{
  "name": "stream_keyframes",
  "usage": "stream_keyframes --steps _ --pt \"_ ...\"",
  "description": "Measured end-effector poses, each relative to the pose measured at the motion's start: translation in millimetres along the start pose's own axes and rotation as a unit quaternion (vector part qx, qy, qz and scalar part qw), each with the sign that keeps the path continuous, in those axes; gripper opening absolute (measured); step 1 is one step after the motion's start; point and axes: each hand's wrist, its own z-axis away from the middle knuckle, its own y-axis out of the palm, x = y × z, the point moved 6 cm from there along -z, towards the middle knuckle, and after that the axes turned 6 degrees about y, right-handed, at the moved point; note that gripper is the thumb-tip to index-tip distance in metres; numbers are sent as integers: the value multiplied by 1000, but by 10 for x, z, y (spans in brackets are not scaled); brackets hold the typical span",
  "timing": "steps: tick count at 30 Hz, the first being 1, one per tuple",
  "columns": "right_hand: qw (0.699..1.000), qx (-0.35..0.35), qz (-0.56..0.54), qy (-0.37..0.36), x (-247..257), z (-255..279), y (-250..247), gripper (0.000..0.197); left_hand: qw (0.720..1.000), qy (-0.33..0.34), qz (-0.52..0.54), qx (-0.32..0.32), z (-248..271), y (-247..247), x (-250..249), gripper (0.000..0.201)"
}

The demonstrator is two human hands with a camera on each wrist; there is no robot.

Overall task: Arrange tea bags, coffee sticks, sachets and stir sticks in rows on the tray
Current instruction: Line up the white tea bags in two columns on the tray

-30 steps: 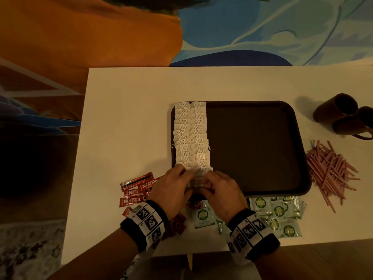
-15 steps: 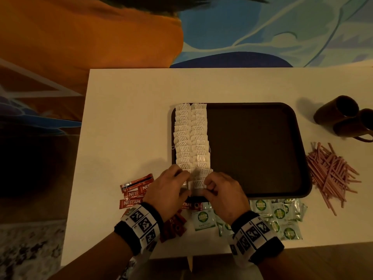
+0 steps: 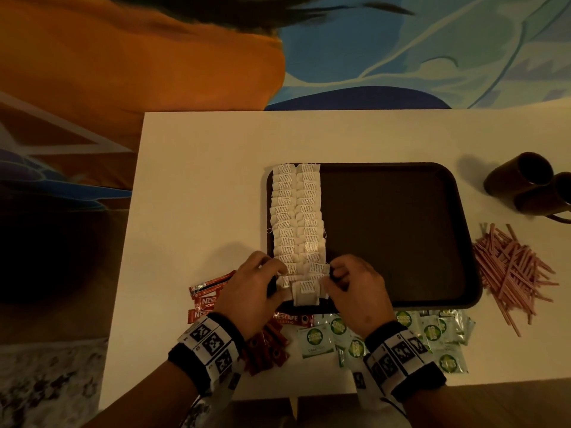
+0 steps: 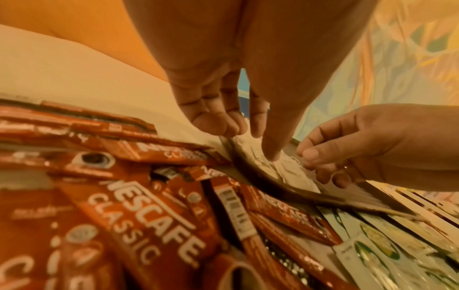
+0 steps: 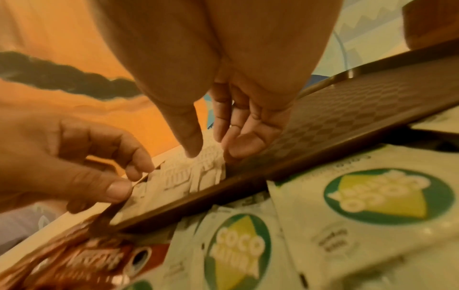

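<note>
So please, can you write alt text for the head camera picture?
Two hands, left hand and right hand, adjust the nearest tea bags, which lie in two rows along the left side of a dark tray. Coffee sticks, green sachets and pink stir sticks wait on the table.
</note>
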Motion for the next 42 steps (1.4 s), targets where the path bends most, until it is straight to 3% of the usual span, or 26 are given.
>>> stream_keyframes --steps 4,10,19,27,32,42 --pt "998 3 33 51 -62 -152 -59 44 998 -24 18 -63 -27 -120 112 43" --pt "998 44 51 13 82 -188 77 29 999 -23 16 -46 -196 -102 142 73" --pt "997 25 61 42 113 -383 -106 36 999 -11 -25 -34 -250 -85 82 68" --pt "994 77 43 63 185 -492 -11 31 999 0 -26 -32 -226 -46 46 66" --pt "992 88 14 89 186 -554 -58 38 999 7 -26 -22 -235 -18 36 69" --pt "993 100 37 44 353 -561 -89 32 1000 11 -7 -6 -206 -38 62 65"
